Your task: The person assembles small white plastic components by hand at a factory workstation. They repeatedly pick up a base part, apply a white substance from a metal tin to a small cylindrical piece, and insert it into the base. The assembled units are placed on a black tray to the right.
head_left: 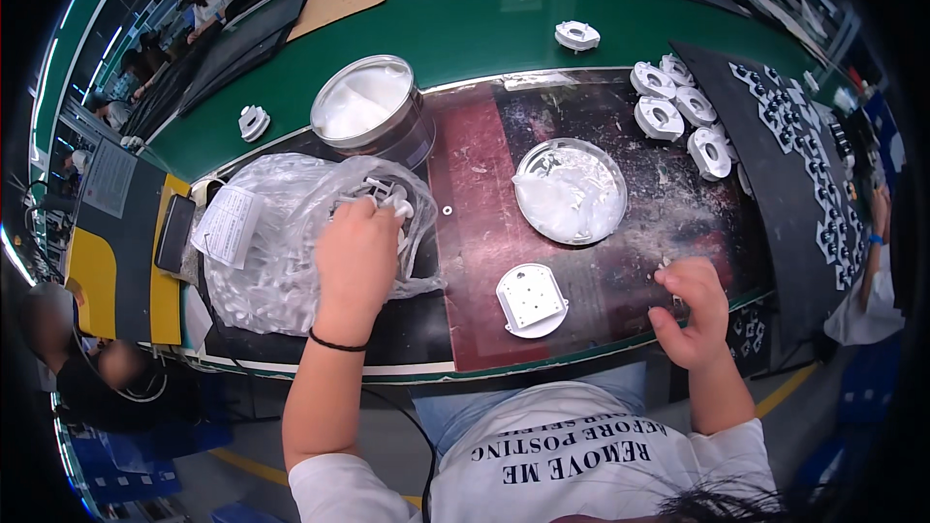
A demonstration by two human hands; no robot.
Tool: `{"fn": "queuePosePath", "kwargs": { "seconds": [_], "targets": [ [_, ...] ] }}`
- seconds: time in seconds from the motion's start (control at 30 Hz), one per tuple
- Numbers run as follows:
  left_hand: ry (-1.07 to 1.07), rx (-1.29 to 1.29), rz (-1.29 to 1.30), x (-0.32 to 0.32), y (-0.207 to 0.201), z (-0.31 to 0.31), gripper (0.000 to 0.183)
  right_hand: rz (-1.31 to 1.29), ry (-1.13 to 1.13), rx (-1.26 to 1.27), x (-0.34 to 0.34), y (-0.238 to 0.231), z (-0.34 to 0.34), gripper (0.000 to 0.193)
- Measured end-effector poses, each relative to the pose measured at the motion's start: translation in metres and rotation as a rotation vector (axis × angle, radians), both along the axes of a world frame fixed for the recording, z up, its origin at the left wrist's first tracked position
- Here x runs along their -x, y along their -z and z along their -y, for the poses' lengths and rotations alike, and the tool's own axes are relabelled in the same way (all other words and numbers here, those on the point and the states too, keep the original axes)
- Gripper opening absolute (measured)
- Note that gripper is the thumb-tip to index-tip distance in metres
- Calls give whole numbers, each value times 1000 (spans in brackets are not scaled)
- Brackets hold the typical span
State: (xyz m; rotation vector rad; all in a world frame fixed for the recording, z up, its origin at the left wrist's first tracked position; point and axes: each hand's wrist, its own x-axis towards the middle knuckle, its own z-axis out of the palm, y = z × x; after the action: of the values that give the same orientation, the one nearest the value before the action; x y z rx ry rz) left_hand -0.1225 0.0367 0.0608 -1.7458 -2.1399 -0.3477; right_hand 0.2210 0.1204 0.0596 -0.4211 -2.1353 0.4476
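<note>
My left hand (358,247) reaches into the mouth of a clear plastic bag (266,271) at the left. Its fingers are bent together among white plastic parts (392,196); what they grip, if anything, is hidden. Over the table's near right, my right hand (693,310) has thumb and forefinger apart, with no held thing that I can make out. Between the hands lies a white round-sided plate (532,301) with small holes. Beyond it, a shallow round metal dish (620,196) holds a white, creamy mass (572,201).
A metal tin (412,126) with white contents stands behind the bag. White ring-shaped housings (659,118) cluster at the back right, beside a black board (775,165) bearing rows of small parts. Single housings (577,35) lie farther back. A small white ring (448,210) is near the bag.
</note>
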Motion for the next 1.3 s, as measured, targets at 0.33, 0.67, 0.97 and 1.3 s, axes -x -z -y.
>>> {"fn": "queuePosePath", "kwargs": {
  "seconds": [0.33, 0.67, 0.97, 1.3],
  "targets": [
    [568, -458, 257, -126, -31, 2, 24, -146, -166, 717, 65, -9, 23, 27],
    [697, -382, 406, -125, -16, 6, 30, -441, -200, 1041, 59, 2, 21, 18],
    [458, -263, 514, -72, -11, 31, 19, 301, 246, 144, 21, 0, -72, 14],
    [534, -240, 428, -67, -36, -6, 16, 375, 235, -105, 26, 23, -89, 13]
  ]
}}
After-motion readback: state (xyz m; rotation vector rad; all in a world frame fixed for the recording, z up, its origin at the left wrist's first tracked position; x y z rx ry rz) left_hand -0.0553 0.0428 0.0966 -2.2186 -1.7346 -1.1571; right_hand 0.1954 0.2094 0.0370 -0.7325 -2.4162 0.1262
